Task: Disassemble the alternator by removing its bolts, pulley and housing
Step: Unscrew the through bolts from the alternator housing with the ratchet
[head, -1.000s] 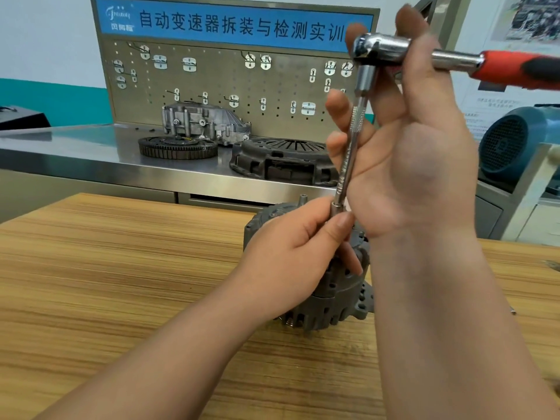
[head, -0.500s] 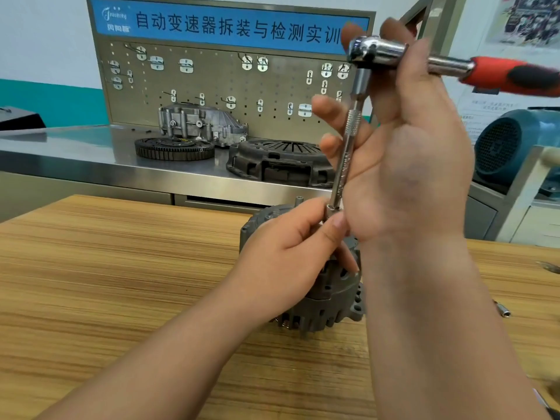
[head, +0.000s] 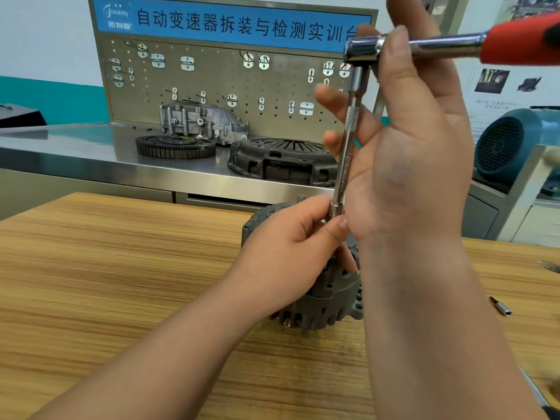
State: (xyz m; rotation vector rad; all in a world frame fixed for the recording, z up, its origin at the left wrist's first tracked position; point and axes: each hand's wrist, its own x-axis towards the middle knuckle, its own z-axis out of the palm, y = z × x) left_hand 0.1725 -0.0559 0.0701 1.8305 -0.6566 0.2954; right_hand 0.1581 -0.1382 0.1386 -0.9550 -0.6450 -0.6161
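Head view, wooden table (head: 121, 283): it fills the lower frame. The alternator (head: 327, 298) stands on it at about 5 o'clock from frame centre, its grey finned housing mostly hidden behind both hands.
Right hand (head: 418, 165): raised at 2 o'clock. The thumb lies across the neck of the ratchet wrench (head: 360, 50) and pinches it against the fingers behind. The other fingers spread loosely behind the bar.
Left hand (head: 291, 250): at the alternator's 12 o'clock, with thumb and fingers pinched round the socket (head: 335, 209).
Extension bar (head: 348, 140): it runs nearly upright from the ratchet head down to the socket.
Loose bit (head: 501, 307): on the table at the alternator's 3 o'clock, well apart from it.
Step in hand: probably seating the socket on a housing bolt (the bolt itself is hidden under the fingers).
Doing it well: line the bar up with the bolt and feel the socket drop fully over the head before pulling. Then steady the housing with the left hand and swing the red handle level.
Risk: a tilted bar may slip and round the bolt head.
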